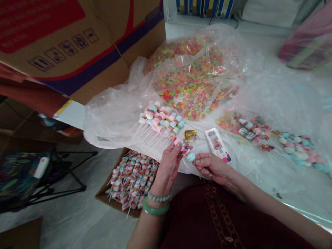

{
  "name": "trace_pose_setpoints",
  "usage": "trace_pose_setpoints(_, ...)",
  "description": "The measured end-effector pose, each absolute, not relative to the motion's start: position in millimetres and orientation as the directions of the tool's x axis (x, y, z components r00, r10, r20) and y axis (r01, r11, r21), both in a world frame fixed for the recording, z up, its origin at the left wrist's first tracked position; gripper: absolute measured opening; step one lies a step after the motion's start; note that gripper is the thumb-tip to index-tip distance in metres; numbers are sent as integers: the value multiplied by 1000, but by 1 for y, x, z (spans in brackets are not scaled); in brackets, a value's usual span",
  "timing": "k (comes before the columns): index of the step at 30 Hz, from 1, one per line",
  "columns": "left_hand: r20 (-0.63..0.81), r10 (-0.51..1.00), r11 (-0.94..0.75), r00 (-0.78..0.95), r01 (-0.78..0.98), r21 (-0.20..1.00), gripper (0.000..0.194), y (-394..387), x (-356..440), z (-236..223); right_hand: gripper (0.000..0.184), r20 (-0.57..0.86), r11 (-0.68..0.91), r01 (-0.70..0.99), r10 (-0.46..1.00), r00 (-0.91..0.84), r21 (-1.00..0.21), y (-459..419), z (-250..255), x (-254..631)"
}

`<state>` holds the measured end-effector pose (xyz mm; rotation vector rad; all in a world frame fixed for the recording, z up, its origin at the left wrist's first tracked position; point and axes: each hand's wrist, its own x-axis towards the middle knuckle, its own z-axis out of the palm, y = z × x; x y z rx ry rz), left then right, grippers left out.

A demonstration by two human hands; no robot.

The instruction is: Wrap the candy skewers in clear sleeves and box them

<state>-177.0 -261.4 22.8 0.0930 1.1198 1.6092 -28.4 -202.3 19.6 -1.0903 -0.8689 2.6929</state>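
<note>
My left hand [168, 164] grips a short candy skewer [184, 149] with pink and white sweets on it. My right hand [210, 166] pinches a pale blue round candy [191, 157] at the skewer's end. Just beyond my hands lie a small bundle of gold twist ties [191, 135] and a white candy package card [216, 144]. A pile of pastel candy skewers [160, 117] rests on clear plastic sheeting [109, 117] above my left hand. Clear bags of small multicoloured candies [189, 81] lie farther back.
A cardboard tray [114, 183] packed with finished candy skewers sits below my left hand. More skewers [298, 148] lie on the plastic to the right. A large printed carton [72, 45] overhangs the upper left, and a black folding stand [64, 173] stands at the left.
</note>
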Motion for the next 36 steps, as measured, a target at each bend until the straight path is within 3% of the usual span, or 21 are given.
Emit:
trace_pose_setpoints(6, -501, 760, 10, -414, -763, 646, 31, -261, -178, 18, 18, -610, -818, 49, 385, -693, -573, -203, 22, -34)
trace_pose_setpoints(15, -442, 789, -5, -427, -724, 690, 27, -257, -206, 27, 17, -582, -765, 85, 408, -704, -639, -198, 26, -31)
trace_pose_setpoints(24, -478, 732, 136, -485, -584, 801, 30, -262, -212, 19, 17, -605, -752, 153, 373, -703, -641, -198, 23, -30)
trace_pose_setpoints(36, -486, 759, 134, -433, -627, 767, 34, -263, -195, 18, 16, -607, -655, 211, 466, -644, -726, -205, 26, -32)
